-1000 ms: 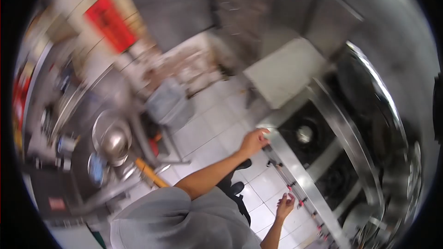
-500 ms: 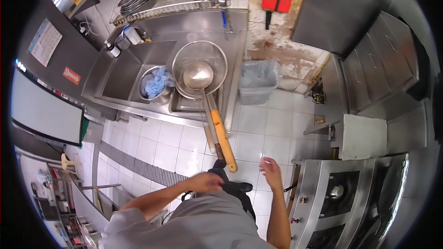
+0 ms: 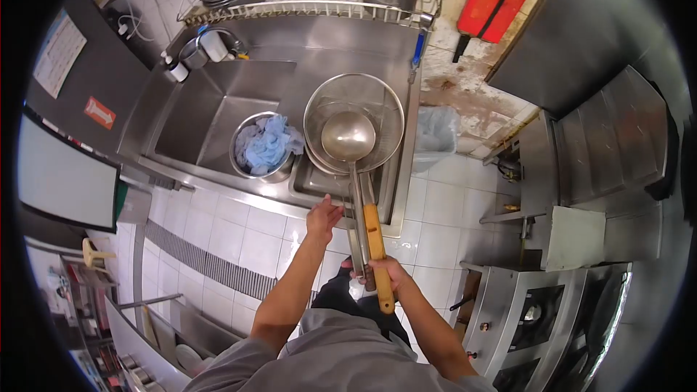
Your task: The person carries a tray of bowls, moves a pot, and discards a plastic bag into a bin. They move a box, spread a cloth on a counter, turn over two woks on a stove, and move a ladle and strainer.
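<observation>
A large round wire strainer (image 3: 392, 112) with a long wooden handle lies over a rectangular metal pan (image 3: 301, 185) at the sink counter's front right. On its mesh rests a metal ladle (image 3: 348, 136), its handle running beside the strainer's. Both handles stick out past the counter edge towards me. My right hand (image 3: 390, 272) is closed round the lower part of the handles from the right, with fingertips showing on the far side. My left hand (image 3: 324, 219) is at the counter edge, just left of the handles, fingers stretched out and holding nothing.
Left of the pan stands a metal pot (image 3: 239, 152) with blue cloths (image 3: 265, 145), beside the sink basin (image 3: 203, 120). A rack (image 3: 312, 7) with stacked bowls is behind. A lined bin (image 3: 435, 138) stands right of the counter; a stove (image 3: 501, 312) is at right.
My right hand has come in from the right and taken hold of the handles. My left hand has moved forward to the counter edge. The view has shifted closer to the sink.
</observation>
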Demonstrator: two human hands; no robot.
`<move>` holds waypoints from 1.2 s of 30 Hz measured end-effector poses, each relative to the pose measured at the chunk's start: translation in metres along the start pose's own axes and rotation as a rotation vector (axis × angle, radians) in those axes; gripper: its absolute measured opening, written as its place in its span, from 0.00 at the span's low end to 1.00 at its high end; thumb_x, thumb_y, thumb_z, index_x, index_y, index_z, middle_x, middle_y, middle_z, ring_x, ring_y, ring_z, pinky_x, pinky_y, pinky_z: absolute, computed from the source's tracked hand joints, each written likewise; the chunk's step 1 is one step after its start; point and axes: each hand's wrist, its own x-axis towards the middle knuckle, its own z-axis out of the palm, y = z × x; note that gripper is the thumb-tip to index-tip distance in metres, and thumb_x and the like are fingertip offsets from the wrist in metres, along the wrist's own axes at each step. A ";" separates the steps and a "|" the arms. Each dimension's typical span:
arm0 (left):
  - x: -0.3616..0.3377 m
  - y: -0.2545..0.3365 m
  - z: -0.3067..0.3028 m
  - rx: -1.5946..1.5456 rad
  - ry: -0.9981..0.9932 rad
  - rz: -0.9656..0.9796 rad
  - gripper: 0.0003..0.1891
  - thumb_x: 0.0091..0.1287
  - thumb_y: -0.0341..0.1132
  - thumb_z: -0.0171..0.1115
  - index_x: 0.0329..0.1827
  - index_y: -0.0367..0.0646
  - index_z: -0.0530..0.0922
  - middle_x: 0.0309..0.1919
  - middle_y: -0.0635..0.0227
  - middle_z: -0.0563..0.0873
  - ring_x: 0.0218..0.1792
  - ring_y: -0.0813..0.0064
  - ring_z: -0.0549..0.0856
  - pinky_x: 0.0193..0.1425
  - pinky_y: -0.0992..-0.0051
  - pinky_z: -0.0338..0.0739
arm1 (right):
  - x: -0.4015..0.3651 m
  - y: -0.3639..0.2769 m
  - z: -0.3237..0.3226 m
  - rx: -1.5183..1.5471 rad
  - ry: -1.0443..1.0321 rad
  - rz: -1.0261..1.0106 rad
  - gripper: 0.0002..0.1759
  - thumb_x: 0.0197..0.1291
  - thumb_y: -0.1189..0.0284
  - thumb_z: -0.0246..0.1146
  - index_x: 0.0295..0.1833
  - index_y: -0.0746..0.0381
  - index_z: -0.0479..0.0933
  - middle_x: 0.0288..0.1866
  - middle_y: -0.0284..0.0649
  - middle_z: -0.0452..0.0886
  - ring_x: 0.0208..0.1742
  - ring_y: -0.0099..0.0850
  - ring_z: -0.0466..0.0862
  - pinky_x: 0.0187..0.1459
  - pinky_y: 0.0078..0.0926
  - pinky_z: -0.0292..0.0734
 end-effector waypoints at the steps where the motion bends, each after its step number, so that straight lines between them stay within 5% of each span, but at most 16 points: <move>1: 0.003 -0.001 0.002 0.000 -0.007 -0.005 0.23 0.67 0.42 0.60 0.59 0.36 0.67 0.50 0.54 0.75 0.47 0.62 0.80 0.54 0.64 0.75 | -0.004 -0.002 0.009 -0.056 0.025 0.006 0.30 0.59 0.69 0.60 0.65 0.69 0.63 0.56 0.56 0.75 0.43 0.40 0.82 0.42 0.34 0.81; 3: 0.011 -0.001 0.011 0.027 0.052 0.017 0.14 0.64 0.37 0.65 0.43 0.41 0.70 0.36 0.62 0.80 0.33 0.66 0.82 0.40 0.68 0.79 | -0.004 -0.010 0.013 -0.094 0.015 0.031 0.22 0.56 0.75 0.63 0.56 0.69 0.71 0.38 0.44 0.79 0.35 0.32 0.82 0.35 0.28 0.80; 6: -0.002 -0.006 0.029 -0.113 -0.033 0.073 0.11 0.61 0.30 0.64 0.41 0.41 0.70 0.34 0.63 0.79 0.29 0.69 0.79 0.34 0.69 0.77 | -0.029 -0.025 0.053 -0.205 0.113 -0.020 0.18 0.56 0.75 0.64 0.52 0.68 0.73 0.34 0.41 0.78 0.33 0.31 0.81 0.34 0.27 0.79; 10: -0.017 -0.031 0.045 -0.311 0.014 0.146 0.11 0.57 0.24 0.61 0.41 0.40 0.71 0.32 0.65 0.78 0.31 0.68 0.79 0.36 0.68 0.76 | -0.058 -0.031 0.066 -0.319 0.122 -0.029 0.18 0.52 0.77 0.65 0.50 0.70 0.74 0.32 0.41 0.78 0.30 0.30 0.78 0.34 0.24 0.75; 15: -0.069 -0.078 0.045 -0.170 -0.005 0.138 0.07 0.57 0.24 0.60 0.37 0.39 0.74 0.33 0.65 0.80 0.36 0.67 0.80 0.41 0.66 0.76 | -0.123 -0.004 0.041 -0.229 0.099 -0.027 0.22 0.52 0.78 0.66 0.54 0.69 0.72 0.46 0.47 0.80 0.35 0.27 0.79 0.34 0.24 0.76; 21: -0.120 -0.145 0.068 -0.103 -0.101 0.185 0.09 0.55 0.26 0.62 0.40 0.40 0.77 0.38 0.66 0.80 0.38 0.70 0.80 0.45 0.68 0.78 | -0.248 0.003 0.014 -0.254 0.076 -0.145 0.21 0.52 0.78 0.65 0.52 0.69 0.72 0.41 0.44 0.80 0.35 0.27 0.78 0.33 0.23 0.74; 26: -0.168 -0.214 0.158 -0.065 -0.263 0.128 0.07 0.56 0.23 0.60 0.38 0.34 0.74 0.40 0.61 0.80 0.44 0.63 0.82 0.53 0.62 0.81 | -0.353 0.012 -0.022 -0.259 0.128 -0.321 0.20 0.51 0.74 0.67 0.49 0.68 0.72 0.40 0.43 0.79 0.35 0.27 0.77 0.33 0.22 0.73; 34: -0.207 -0.367 0.310 0.288 -0.608 -0.245 0.12 0.54 0.25 0.64 0.40 0.40 0.72 0.38 0.65 0.79 0.39 0.68 0.80 0.46 0.65 0.77 | -0.479 0.033 -0.048 -0.052 0.348 -0.715 0.20 0.50 0.77 0.68 0.50 0.67 0.72 0.42 0.43 0.79 0.35 0.26 0.77 0.34 0.22 0.74; 36: -0.219 -0.412 0.361 0.377 -0.621 -0.298 0.12 0.54 0.25 0.64 0.40 0.40 0.73 0.38 0.66 0.78 0.37 0.69 0.78 0.44 0.65 0.77 | -0.503 0.021 -0.051 0.021 0.567 -0.824 0.20 0.50 0.77 0.68 0.50 0.66 0.73 0.38 0.42 0.79 0.34 0.26 0.79 0.33 0.22 0.75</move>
